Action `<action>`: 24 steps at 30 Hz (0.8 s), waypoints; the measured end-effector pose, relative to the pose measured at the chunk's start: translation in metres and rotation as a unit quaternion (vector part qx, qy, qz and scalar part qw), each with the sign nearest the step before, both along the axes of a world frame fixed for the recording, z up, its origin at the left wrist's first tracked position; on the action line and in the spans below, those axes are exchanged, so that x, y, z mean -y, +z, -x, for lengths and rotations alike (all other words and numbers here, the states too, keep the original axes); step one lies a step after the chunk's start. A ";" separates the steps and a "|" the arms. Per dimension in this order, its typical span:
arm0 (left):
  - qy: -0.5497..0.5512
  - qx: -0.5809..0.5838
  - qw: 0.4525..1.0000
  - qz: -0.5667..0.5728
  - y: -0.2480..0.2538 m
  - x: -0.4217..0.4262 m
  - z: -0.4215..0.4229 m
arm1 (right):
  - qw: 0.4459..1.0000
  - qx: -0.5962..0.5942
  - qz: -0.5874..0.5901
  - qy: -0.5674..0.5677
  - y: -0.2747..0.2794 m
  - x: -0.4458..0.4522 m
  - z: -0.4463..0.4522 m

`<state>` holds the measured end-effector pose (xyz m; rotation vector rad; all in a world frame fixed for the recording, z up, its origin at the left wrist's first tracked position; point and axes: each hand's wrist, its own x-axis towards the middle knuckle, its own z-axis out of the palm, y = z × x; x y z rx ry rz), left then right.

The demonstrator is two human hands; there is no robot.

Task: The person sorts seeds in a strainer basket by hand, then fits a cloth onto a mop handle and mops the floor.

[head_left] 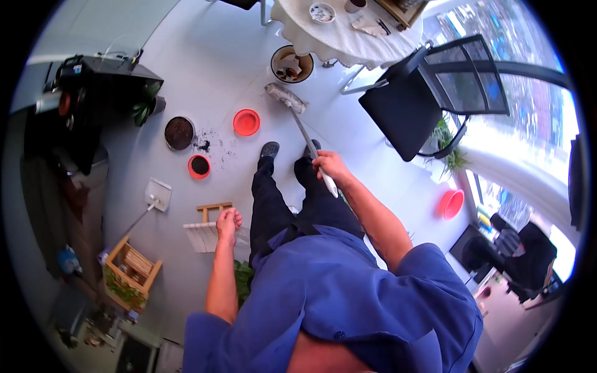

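My right hand [331,166] is closed around the pale handle of a long-handled duster [303,130]. The duster's fluffy greyish head [286,98] lies forward of my feet, just below a dark-rimmed bin [292,64] with scraps in it. Lower on the left, my left hand [229,224] hangs with its fingers curled in and nothing visible in them. Below it in view is a small wooden-framed stool or rack [202,238]. Dark soil [204,145] is scattered on the floor beside a round pot of soil [180,133], a smaller red pot with soil [199,166] and a red dish [246,122].
A long-handled white dustpan [159,194] stands near a wooden planter box [132,272] at left. A black chair [401,121] and a cloth-covered round table [298,28] are ahead to the right. Another red pot [451,204] sits by the window. A dark cabinet [118,78] lines the left wall.
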<state>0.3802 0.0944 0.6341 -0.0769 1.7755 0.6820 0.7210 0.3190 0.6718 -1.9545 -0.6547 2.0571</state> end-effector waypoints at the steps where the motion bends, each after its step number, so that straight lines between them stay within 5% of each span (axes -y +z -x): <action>1: 0.019 0.003 1.000 -0.001 0.000 0.008 -0.007 | 1.000 0.003 -0.004 -0.011 -0.011 -0.009 -0.011; 7: 0.112 0.000 0.994 -0.002 0.023 0.046 -0.051 | 0.989 -0.069 0.069 -0.109 -0.003 -0.049 -0.037; 15: 0.177 0.024 0.984 0.018 -0.002 0.088 -0.051 | 0.989 -0.013 0.046 -0.142 0.001 -0.045 -0.030; 24: 0.212 0.041 0.976 -0.002 0.020 0.066 -0.030 | 0.993 0.044 0.098 -0.040 -0.052 -0.066 0.016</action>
